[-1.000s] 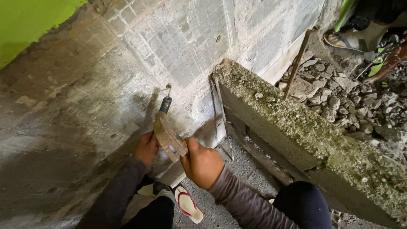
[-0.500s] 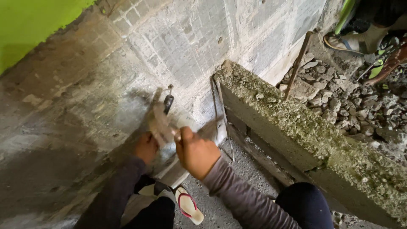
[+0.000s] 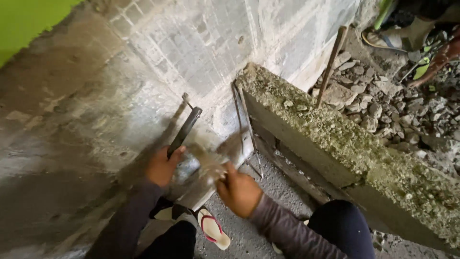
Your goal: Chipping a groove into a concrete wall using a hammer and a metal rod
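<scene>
I'm looking down at a rough grey wall [image 3: 143, 86], its plaster scored in a grid. My left hand [image 3: 163, 167] is closed tight round the lower end of a dark chisel [image 3: 184, 132], which slants up and to the right with its thin tip touching the wall. My right hand [image 3: 238, 192] is fisted round the handle of a hammer [image 3: 211, 165]; the head is a blur of motion just right of the left hand, below the chisel's shaft, and I can't tell whether it touches anything. Both sleeves are dark grey. Right of the chisel, a mossy concrete ledge [image 3: 345, 144] juts out from the wall, with thin bare rods [image 3: 244, 120] standing at its near end. A rusty bar [image 3: 330, 64] sticks up behind the ledge, in front of a heap of rubble [image 3: 407, 115]. Down on the floor, under my hands, a foot in a white sandal with red straps [image 3: 213, 229].
</scene>
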